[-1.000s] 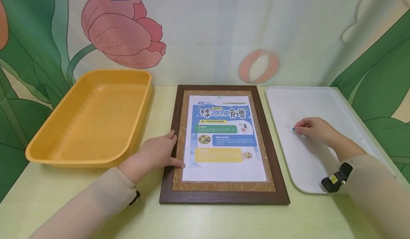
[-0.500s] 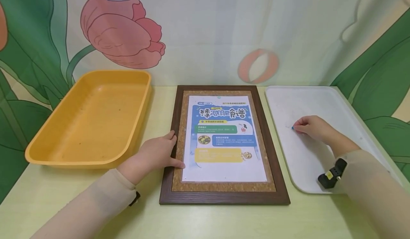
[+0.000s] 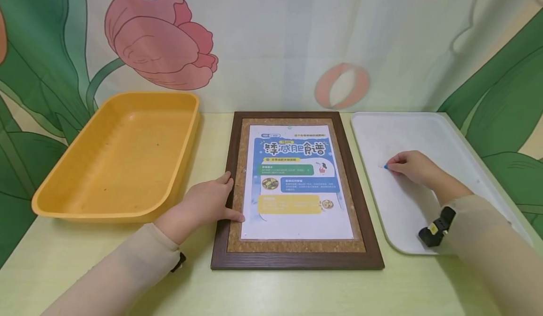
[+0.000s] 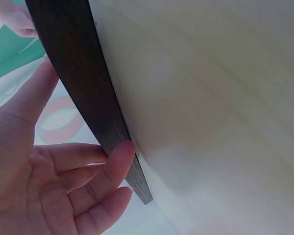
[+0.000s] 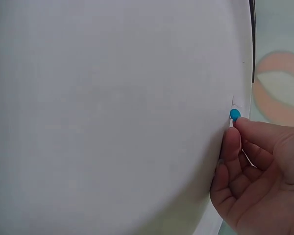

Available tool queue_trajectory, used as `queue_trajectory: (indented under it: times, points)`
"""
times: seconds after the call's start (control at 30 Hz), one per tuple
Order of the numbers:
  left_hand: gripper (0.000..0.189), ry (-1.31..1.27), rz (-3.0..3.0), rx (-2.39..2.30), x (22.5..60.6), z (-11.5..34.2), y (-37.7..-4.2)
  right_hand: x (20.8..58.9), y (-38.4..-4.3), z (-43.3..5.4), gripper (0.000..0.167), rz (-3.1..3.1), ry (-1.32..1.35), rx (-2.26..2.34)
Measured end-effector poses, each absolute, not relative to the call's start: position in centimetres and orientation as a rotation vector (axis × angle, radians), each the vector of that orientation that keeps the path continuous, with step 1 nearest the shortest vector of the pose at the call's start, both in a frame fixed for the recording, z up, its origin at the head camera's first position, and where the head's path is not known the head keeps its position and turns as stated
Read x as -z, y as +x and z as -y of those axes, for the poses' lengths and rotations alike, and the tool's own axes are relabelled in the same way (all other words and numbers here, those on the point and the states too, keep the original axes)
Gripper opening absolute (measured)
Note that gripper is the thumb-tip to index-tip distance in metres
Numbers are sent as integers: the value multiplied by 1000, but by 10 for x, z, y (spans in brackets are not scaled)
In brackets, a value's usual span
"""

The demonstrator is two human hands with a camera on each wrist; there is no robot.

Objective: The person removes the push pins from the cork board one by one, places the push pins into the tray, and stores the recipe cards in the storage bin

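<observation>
A poster (image 3: 297,229) lies on a brown-framed corkboard (image 3: 297,261) in the middle of the head view. My left hand (image 3: 201,203) holds the board's left side, thumb over the frame onto the cork and fingers along the outer edge. The left wrist view shows those fingers bent against the dark frame (image 4: 83,68). Over the white tray (image 3: 424,212), my right hand (image 3: 411,167) pinches a small blue pushpin (image 5: 235,115) between thumb and index finger. Its point is not clearly visible. The right hand's other fingers are curled close to the tray surface.
At the left stands a deep yellow tub (image 3: 119,215), with a few dark specks inside. The white tray lies just right of the board, and a printed curtain (image 3: 271,47) hangs behind the light green table (image 3: 288,292).
My right hand has shifted slightly left and away from me over the white tray, keeping the blue pushpin pinched. The left hand has stayed on the board.
</observation>
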State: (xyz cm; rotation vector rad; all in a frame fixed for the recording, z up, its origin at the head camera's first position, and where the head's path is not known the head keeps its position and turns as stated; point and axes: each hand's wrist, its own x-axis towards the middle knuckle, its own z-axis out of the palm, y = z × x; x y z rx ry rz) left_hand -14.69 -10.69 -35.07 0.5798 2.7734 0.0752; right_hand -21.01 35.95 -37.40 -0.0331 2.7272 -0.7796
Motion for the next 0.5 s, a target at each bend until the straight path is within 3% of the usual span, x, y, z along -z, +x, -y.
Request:
queue_trajectory:
  times: [0.5]
  points:
    - [98, 577, -2773, -82, 348, 107, -146, 364, -216, -344, 37, -2777, -1, 937]
